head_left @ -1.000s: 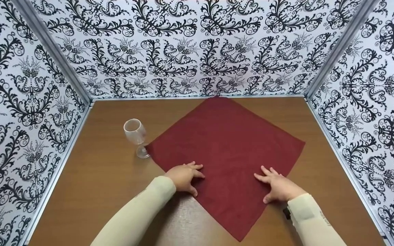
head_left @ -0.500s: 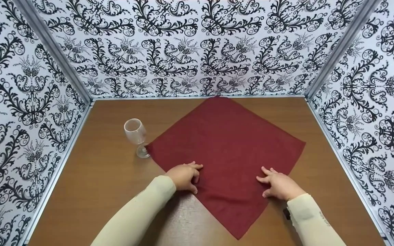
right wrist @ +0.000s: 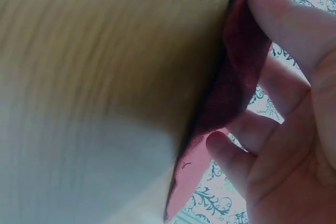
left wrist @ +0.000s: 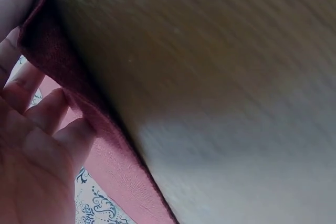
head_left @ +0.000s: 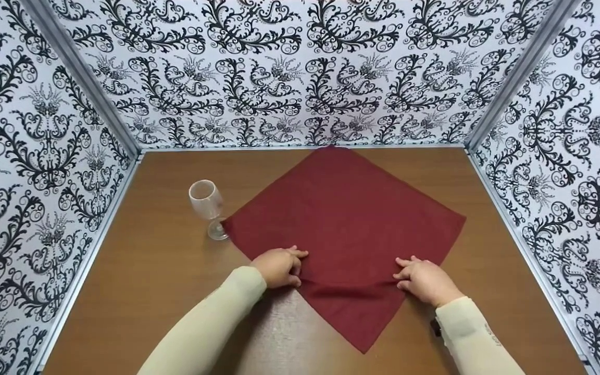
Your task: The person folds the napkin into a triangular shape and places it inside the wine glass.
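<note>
A dark red cloth napkin [head_left: 347, 219] lies spread on the table as a diamond, one corner pointing at the person. My left hand [head_left: 277, 267] pinches its near-left edge between thumb and fingers. On the near-right edge, my right hand [head_left: 425, 280] does the same. Between the hands a raised fold runs across the napkin, and the near corner lies flat below it. In the left wrist view the thumb presses the gathered cloth [left wrist: 58, 56] while other fingers reach beneath its edge. The right wrist view shows bunched cloth [right wrist: 236, 72] at the thumb.
A clear stemmed glass [head_left: 206, 200] stands upright on the left, its foot right at the napkin's left corner. The brown wooden table [head_left: 164, 271] is bounded by patterned black-and-white walls [head_left: 258, 78] at the back and both sides.
Thumbs have drawn in toward the fingers on both hands, gathering the cloth. A fold has risen between them, and the near corner has slid away from the person. The glass has stayed put.
</note>
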The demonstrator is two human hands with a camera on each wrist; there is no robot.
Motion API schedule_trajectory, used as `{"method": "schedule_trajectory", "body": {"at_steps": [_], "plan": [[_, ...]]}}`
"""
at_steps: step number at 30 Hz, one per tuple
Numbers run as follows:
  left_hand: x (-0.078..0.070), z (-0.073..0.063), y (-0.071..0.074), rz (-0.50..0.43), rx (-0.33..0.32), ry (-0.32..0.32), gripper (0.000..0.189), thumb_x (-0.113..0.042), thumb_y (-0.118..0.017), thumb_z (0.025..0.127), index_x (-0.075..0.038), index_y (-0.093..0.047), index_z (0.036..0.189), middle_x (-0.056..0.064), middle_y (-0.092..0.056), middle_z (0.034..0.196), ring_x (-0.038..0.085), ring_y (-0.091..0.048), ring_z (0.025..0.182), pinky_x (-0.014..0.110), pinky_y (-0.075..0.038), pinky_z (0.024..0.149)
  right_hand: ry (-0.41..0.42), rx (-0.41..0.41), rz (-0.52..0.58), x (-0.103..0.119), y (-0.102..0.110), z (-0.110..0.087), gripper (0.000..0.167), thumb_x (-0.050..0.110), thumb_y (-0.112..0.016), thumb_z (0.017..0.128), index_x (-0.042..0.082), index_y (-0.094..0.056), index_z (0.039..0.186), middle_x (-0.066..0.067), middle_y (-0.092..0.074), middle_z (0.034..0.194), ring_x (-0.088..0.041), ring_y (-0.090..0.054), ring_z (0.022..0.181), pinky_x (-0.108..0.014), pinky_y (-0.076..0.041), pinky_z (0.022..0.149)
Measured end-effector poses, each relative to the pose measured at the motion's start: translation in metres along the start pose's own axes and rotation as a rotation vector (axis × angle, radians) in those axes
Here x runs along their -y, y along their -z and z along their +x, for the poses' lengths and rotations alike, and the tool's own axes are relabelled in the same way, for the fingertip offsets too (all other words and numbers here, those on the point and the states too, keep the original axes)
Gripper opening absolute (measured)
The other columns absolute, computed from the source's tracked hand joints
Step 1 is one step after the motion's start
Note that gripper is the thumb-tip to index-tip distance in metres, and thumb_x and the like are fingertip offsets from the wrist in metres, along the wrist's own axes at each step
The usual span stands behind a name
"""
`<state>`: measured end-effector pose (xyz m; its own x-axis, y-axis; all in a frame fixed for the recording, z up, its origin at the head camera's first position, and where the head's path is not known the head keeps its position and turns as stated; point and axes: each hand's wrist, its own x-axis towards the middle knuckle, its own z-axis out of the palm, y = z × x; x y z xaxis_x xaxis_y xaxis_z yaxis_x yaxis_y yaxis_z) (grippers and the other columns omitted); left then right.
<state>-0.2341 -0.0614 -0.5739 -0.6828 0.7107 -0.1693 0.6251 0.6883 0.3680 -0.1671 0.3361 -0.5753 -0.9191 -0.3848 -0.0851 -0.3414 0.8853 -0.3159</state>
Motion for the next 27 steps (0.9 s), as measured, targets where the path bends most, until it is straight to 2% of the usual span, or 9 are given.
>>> {"method": "schedule_trajectory", "body": {"at_steps": [6, 9, 13, 17, 21, 27], "plan": [[0.0, -0.002, 0.007, -0.082, 0.003, 0.024, 0.027, -0.027, -0.085, 0.088, -0.018, -0.067, 0.07, 0.002, -0.065, 0.148, 0.025, -0.052, 0.147, 0.039, -0.043, 0.121, 0.019, 0.02, 0.031, 0.001, 0.009, 0.001, 0.009, 0.015, -0.081, 0.088, 0.014, -0.086, 0.096, -0.02, -0.071, 0.135, -0.051, -0.064, 0.127, -0.069, -0.046, 0.108], [0.002, -0.002, 0.01, -0.111, -0.005, 0.052, 0.027, -0.028, -0.083, 0.091, -0.019, -0.067, 0.071, 0.0, -0.07, 0.141, 0.02, -0.06, 0.14, 0.036, -0.048, 0.116, 0.03, 0.012, 0.05, 0.0, 0.015, 0.003, 0.008, 0.015, -0.08, 0.091, 0.014, -0.086, 0.096, -0.017, -0.075, 0.129, -0.044, -0.07, 0.122, -0.064, -0.05, 0.106], [0.005, 0.0, 0.014, -0.123, -0.043, 0.07, 0.021, -0.029, -0.08, 0.094, -0.019, -0.071, 0.078, -0.001, -0.078, 0.122, 0.015, -0.071, 0.112, 0.034, -0.056, 0.098, 0.025, -0.018, 0.058, -0.001, 0.019, 0.006, 0.009, 0.013, -0.077, 0.094, 0.011, -0.085, 0.099, -0.012, -0.079, 0.12, -0.036, -0.074, 0.114, -0.055, -0.056, 0.1], [0.009, 0.002, 0.015, -0.129, -0.099, 0.096, 0.014, -0.029, -0.076, 0.097, -0.018, -0.073, 0.088, -0.003, -0.077, 0.102, 0.012, -0.067, 0.091, 0.034, -0.056, 0.088, -0.021, -0.061, 0.079, -0.003, 0.019, 0.011, 0.01, 0.013, -0.075, 0.096, 0.01, -0.083, 0.101, -0.007, -0.081, 0.107, -0.031, -0.076, 0.103, -0.052, -0.059, 0.093], [0.01, 0.005, 0.016, -0.135, -0.171, 0.131, 0.012, -0.027, -0.075, 0.099, -0.018, -0.072, 0.091, -0.004, -0.074, 0.094, 0.014, -0.067, 0.088, 0.037, -0.056, 0.087, -0.08, -0.105, 0.106, -0.005, 0.02, 0.017, 0.009, 0.013, -0.073, 0.098, 0.01, -0.081, 0.103, -0.005, -0.08, 0.101, -0.029, -0.075, 0.096, -0.052, -0.059, 0.089], [0.008, 0.009, 0.019, -0.171, -0.24, 0.256, 0.007, -0.024, -0.072, 0.101, -0.017, -0.073, 0.1, 0.001, -0.078, 0.102, 0.023, -0.073, 0.099, 0.043, -0.058, 0.091, -0.141, -0.138, 0.13, -0.011, 0.023, 0.031, 0.012, 0.01, -0.069, 0.1, 0.009, -0.079, 0.107, -0.011, -0.079, 0.107, -0.033, -0.074, 0.101, -0.055, -0.057, 0.091]]}}
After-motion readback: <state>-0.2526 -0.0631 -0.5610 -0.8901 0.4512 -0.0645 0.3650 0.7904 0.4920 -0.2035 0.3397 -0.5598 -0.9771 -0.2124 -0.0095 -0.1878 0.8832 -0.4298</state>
